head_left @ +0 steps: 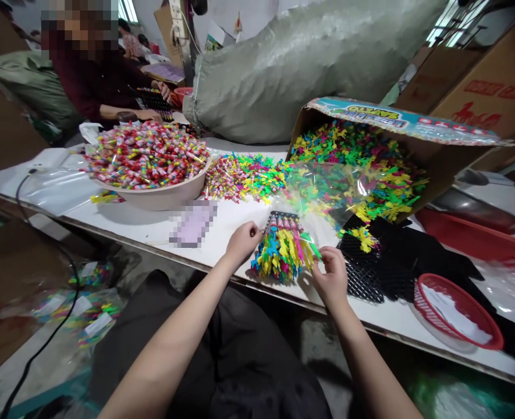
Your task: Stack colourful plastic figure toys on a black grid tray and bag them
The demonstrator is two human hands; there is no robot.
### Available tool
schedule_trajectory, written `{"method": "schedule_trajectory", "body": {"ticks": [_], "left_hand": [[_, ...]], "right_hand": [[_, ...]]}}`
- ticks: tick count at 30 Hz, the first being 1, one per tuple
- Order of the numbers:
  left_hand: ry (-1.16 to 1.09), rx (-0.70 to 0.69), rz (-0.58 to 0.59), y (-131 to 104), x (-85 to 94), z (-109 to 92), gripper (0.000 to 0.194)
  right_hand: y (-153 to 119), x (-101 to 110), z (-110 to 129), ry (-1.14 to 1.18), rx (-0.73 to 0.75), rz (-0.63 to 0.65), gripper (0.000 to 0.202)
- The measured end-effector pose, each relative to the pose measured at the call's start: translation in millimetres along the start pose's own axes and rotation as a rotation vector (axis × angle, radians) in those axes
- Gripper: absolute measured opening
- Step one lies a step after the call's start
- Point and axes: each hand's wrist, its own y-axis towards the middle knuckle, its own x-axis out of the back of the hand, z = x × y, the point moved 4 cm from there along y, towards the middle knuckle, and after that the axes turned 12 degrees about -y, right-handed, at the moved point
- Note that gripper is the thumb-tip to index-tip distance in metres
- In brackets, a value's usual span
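Item under inspection: a black rack (284, 214) filled with candy-like tubes, with a dense fringe of coloured plastic figures (283, 250) on its near side. It lies between my hands, just inside the near edge of the white tabletop (226, 216). My left hand (242, 241) is pinched closed at the item's upper left side; whether the fingertips bear on rack or film, I cannot tell. My right hand (332, 273) is curled, its fingertips against the green figures at the lower right; I cannot tell whether it grips them or only steadies them.

Surroundings: clear plastic film (322, 180) reaches from my work towards the open carton (451, 154) of figures beyond. A bowl (165, 199) heaped with candy tubes stands towards the tabletop's left end, a flat purple item (196, 224) near it. Black mesh sheets (388, 256) and a red basket (422, 302) lie to my right.

Assessment of handling: in my judgement, the hold should bear on the firm rack, since pressure on the figures may bend them or pull tubes loose. Both sides should be held level, the fringe gathered inwards, and the film kept clear of protruding limbs, which could snag it. Working so close to the near edge risks spillage; a little more tabletop margin is advisable.
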Motion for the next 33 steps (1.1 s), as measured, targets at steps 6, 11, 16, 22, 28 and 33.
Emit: {"method": "schedule_trajectory", "body": {"ticks": [6, 11, 16, 22, 28, 33], "left_hand": [[0.092, -0.082, 0.040, 7, 4.3, -2, 0.007], [-0.154, -0.118, 0.116, 17, 3.8, 0, 0.030], [-0.401, -0.139, 0.213, 17, 2.5, -2, 0.039], [-0.483, -0.111, 0.027, 19, -1.8, -7, 0.016], [-0.296, 0.005, -0.106, 35, -7.2, -3, 0.007], [0.031, -0.004, -0.128, 38, 1.1, -4, 0.015]], "right_hand": [[-3, -12, -5, 0.007, -0.057, -0.008, 0.015], [-3, -15, -7, 0.039, -0.063, 0.019, 0.011], [-7, -21, -14, 0.152, -0.154, 0.071, 0.012], [-9, -24, -17, 0.107, -0.207, 0.107, 0.021], [-12, -28, -20, 0.166, -0.250, 0.182, 0.026], [-10, -27, -20, 0.172, -0.292, 0.180, 0.030]]}}
